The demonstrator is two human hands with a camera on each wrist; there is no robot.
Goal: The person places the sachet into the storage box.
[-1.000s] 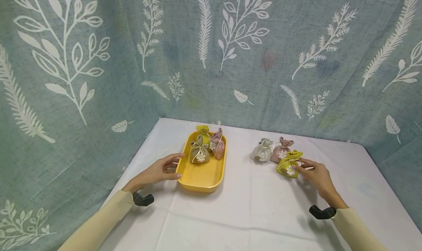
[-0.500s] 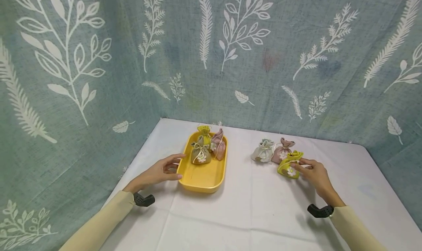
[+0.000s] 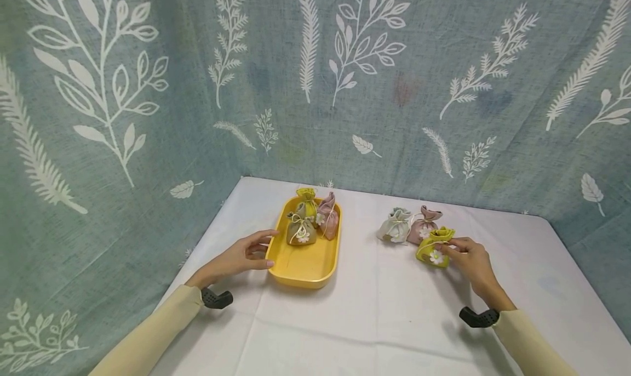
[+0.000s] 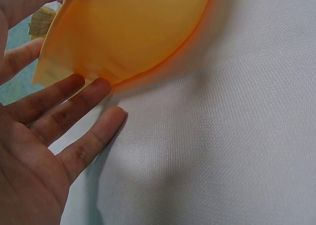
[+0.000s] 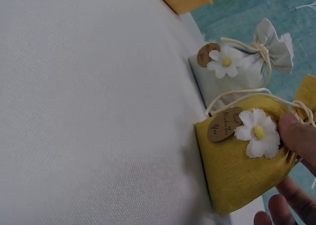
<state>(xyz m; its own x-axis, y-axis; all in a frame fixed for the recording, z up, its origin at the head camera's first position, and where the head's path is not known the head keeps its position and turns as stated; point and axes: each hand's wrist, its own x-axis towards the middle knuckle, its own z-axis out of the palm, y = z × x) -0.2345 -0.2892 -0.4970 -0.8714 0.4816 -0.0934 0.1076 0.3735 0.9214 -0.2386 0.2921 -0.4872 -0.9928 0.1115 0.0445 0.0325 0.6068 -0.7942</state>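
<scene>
My right hand (image 3: 470, 261) pinches a yellow-green drawstring pouch (image 3: 432, 251) near its tied neck, thumb in front. In the right wrist view this pouch (image 5: 242, 161) carries a white daisy and a brown heart-shaped tag, and its base is close to the cloth. My left hand (image 3: 241, 254) rests against the left side of a yellow tray (image 3: 300, 266), its fingers extended. In the left wrist view, fingertips (image 4: 101, 87) touch the tray wall (image 4: 133, 32). Inside the tray's far half are a brown pouch (image 3: 301, 232), a yellow pouch (image 3: 307, 198) and a pink pouch (image 3: 329, 222).
Just left of the held pouch, a pale grey pouch (image 3: 394, 227) and a dusty pink pouch (image 3: 425, 222) stand together. White cloth (image 3: 355, 310) covers the table. A leaf-patterned blue-green curtain (image 3: 374, 118) borders its back and left.
The right fingers have drawn in slightly around the neck of the yellow-green pouch, which stays in nearly the same spot. The left hand and tray hold still; the head view shifts slightly.
</scene>
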